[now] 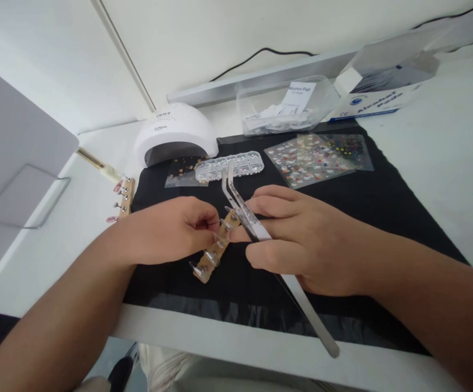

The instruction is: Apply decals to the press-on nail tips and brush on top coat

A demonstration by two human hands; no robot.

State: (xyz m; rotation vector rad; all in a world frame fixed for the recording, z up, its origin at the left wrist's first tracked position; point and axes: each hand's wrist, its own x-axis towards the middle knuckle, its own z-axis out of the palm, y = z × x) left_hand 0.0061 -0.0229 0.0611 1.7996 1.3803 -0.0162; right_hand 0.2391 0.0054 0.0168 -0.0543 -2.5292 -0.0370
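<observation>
My right hand (301,237) holds a pair of bent-nose metal tweezers (297,291), with the tips pointing away over the clear rhinestone case (244,165). Below the tweezers lies a wooden nail-tip stand (206,270), which carries several clear nail tips on metal posts. My left hand (179,228) is closed in a pinch at a clear nail tip near the middle of this stand; its fingers partly hide the tip. A right-hand finger reaches the stand's right side.
A white nail lamp (174,128) stands at the back left, beside a second stand (126,197). Sticker sheets (301,163) lie right on the black mat (342,207). Behind are a clear tub (256,125) of alcohol pads and an open alcohol-pad box (383,103).
</observation>
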